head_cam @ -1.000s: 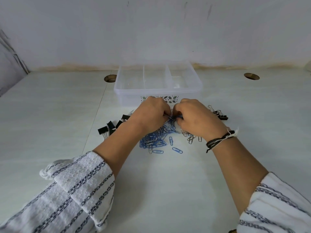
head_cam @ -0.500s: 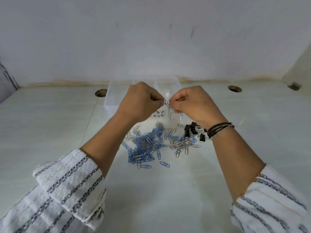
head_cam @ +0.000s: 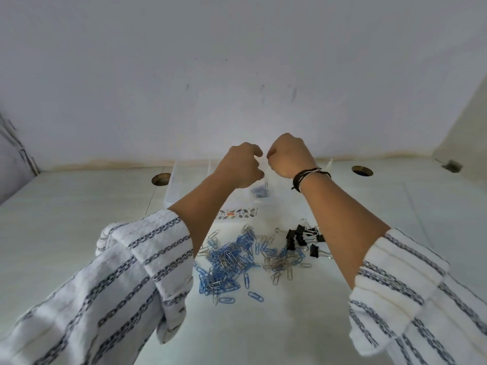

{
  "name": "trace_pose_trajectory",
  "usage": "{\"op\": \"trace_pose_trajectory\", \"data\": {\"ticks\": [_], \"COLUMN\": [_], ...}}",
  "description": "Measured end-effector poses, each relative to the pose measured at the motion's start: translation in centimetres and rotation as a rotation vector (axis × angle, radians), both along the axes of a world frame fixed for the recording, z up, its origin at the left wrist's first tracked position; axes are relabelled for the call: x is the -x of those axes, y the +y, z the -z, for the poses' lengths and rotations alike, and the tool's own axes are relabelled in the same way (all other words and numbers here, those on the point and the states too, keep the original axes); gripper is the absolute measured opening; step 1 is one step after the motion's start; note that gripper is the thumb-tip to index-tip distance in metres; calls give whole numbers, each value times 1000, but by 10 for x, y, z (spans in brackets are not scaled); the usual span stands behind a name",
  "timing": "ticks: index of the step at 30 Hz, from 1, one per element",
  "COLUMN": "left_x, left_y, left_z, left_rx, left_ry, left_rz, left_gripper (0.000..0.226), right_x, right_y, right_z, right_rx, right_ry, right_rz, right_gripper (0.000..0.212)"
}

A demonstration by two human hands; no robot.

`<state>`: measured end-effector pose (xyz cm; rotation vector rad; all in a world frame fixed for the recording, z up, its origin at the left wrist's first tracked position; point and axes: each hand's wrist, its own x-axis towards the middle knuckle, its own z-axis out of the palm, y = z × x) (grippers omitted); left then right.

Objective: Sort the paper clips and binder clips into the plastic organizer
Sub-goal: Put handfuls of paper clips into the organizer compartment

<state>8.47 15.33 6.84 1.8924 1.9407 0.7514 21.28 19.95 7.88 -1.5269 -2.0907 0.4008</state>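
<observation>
Both hands are raised side by side above the plastic organizer [head_cam: 174,191], fingertips nearly meeting. The left hand [head_cam: 241,164] has its fingers curled loosely inward, thumb near the forefinger; whether anything is pinched between them cannot be told. The right hand [head_cam: 288,155] is closed into a loose fist with the knuckles uppermost, and its contents are likewise hidden. A dark corded bracelet [head_cam: 307,176] circles the right wrist. Below the hands, a few blue clips [head_cam: 259,191] lie in one compartment of the clear organizer. Nearer the viewer, on the white table [head_cam: 79,206], lies a mixed heap of blue and silver paper clips [head_cam: 226,262], with a cluster of black binder clips [head_cam: 300,237] just to its right. Striped white sleeves [head_cam: 126,275] cover both forearms' lower parts.
</observation>
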Motion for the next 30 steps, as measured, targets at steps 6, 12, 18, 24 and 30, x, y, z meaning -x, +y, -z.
{"op": "trace_pose_trajectory", "data": {"ticks": [6,12,18,24,30], "left_x": [2,3,12,30,34], "left_y": [-70,-83,-76,-66,-65], "left_z": [2,25,46,49,40], "left_rx": [15,415,501,422,372], "left_ry": [192,449,472,462,409], "left_rz": [163,304,303,263,273], "left_gripper": [27,58,59,38,23], "right_x": [-27,-12,-2,3,0], "right_y": [-60,-77,-74,-62,-63], "right_z": [-2,30,63,72,64], "right_rx": [79,149,185,114,111], "right_ry": [-108,-535,-656,-552,-579], "right_rz": [-274,-536,-652,-700,-683], "right_gripper": [25,18,27,9,19]}}
